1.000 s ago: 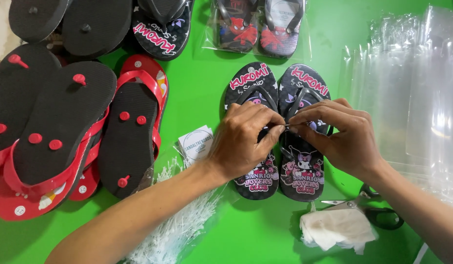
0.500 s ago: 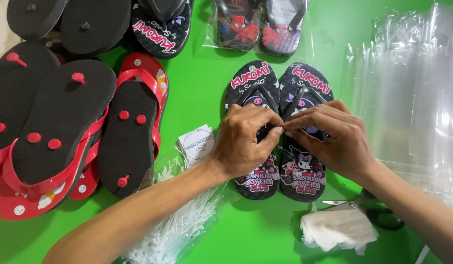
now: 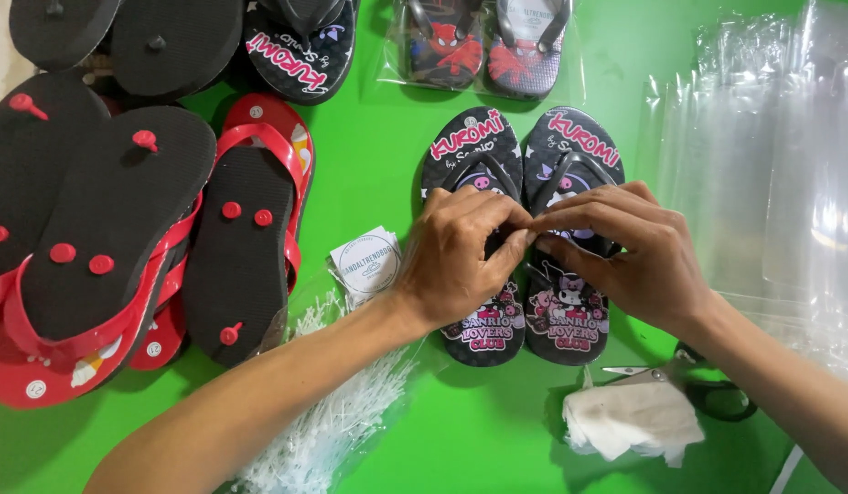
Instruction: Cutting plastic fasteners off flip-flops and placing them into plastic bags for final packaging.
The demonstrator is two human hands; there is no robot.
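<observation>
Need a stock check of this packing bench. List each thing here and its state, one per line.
Left hand: fingertips pinched over the black pair's straps.
Right hand: pinched likewise, meeting the left.
Black pair of flip-flops: side by side, straps up, unbagged.
Bagged pair: sealed in clear plastic.
Red flip-flops: stacked, soles up.
Scissors: lying flat.
Clear bags: piled.

We find a single head-worn view, looking steeply down from close above onto a green table [image 3: 369, 119]. The person's forearms enter from the lower edge, so the far side of the table lies at the top of the frame. With only this one camera, no overlap between views arises.
</observation>
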